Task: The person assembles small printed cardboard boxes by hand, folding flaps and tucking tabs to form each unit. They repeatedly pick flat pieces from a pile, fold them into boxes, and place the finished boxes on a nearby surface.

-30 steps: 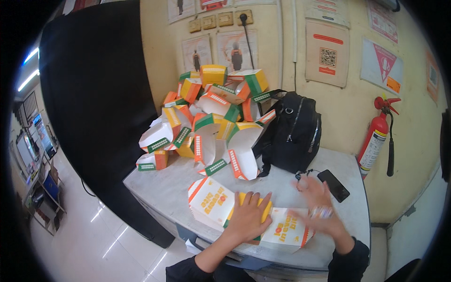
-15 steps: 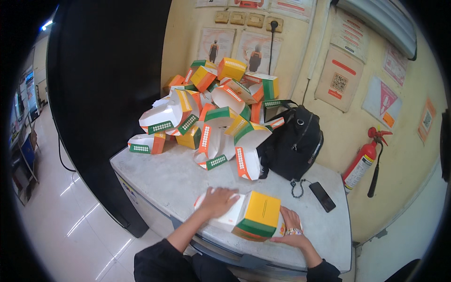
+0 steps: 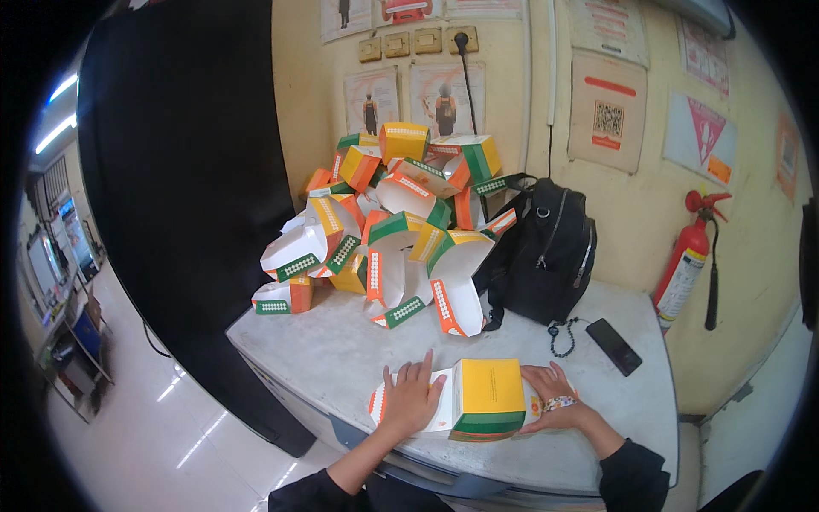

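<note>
A folded cardboard food box (image 3: 491,386) in yellow, green and white lies on its side near the front edge of the table. Across the white flap at its left end rests my left hand (image 3: 410,399), palm down with the fingers spread. My right hand (image 3: 556,399), with a patterned band at the wrist, grips the box's right end, fingers over the top and thumb low. Beyond my hands, similar boxes (image 3: 401,266) in orange, green, yellow and white are heaped, many with open ends. The inside of the held box is hidden.
A black backpack (image 3: 546,256) leans beside the heap, with a beaded string (image 3: 559,341) and a phone (image 3: 614,347) in front of it. A red fire extinguisher (image 3: 682,264) is at the wall. A tall black panel (image 3: 188,196) stands left of the grey table (image 3: 333,358).
The view has shifted a little, so the scene sits differently. My left hand's fingers are more spread on the white flap. My right hand keeps its place at the box's right end.
</note>
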A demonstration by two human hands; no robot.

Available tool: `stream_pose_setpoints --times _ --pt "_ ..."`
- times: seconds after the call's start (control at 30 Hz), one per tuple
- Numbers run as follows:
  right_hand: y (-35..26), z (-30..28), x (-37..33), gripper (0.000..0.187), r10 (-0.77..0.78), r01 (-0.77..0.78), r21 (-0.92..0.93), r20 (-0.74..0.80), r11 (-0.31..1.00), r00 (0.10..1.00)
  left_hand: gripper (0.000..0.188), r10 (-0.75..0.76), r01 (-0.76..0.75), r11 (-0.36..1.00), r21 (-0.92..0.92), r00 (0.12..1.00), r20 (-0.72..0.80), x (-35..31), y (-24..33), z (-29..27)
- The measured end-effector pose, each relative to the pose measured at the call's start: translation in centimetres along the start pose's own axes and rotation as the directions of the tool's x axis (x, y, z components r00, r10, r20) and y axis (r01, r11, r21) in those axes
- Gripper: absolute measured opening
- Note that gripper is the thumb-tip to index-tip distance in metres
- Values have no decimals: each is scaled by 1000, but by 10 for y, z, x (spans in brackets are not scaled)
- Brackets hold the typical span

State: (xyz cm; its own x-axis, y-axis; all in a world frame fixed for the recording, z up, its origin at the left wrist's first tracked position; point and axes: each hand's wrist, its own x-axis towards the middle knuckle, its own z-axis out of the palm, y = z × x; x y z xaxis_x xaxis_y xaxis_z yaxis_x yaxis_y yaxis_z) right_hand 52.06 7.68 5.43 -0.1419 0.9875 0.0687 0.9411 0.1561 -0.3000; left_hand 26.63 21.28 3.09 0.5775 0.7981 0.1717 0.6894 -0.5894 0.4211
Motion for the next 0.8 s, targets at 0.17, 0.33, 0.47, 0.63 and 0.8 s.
stream_pose_setpoints --times 0.17,0.33,0.47,0.63,0.8 --pt "13 5 0 122 -59 61 76 -16 995 998 63 103 -134 918 -374 989 -103 9 28 -35" --pt "18 5 -2 118 -67 69 125 -25 990 997 58 618 -593 785 -179 763 187 27 73 -61" --pt "21 -2 -3 102 -145 153 197 -56 968 988 52 586 -572 810 -129 780 220 21 84 -50" --pt "39 -34 25 49 32 -133 565 184 815 982 49 564 -553 824 -123 820 93 11 77 -33" --pt "49 -43 124 55 -424 161 -543 -404 824 811 47 556 -547 822 -159 831 16 3 87 -21"
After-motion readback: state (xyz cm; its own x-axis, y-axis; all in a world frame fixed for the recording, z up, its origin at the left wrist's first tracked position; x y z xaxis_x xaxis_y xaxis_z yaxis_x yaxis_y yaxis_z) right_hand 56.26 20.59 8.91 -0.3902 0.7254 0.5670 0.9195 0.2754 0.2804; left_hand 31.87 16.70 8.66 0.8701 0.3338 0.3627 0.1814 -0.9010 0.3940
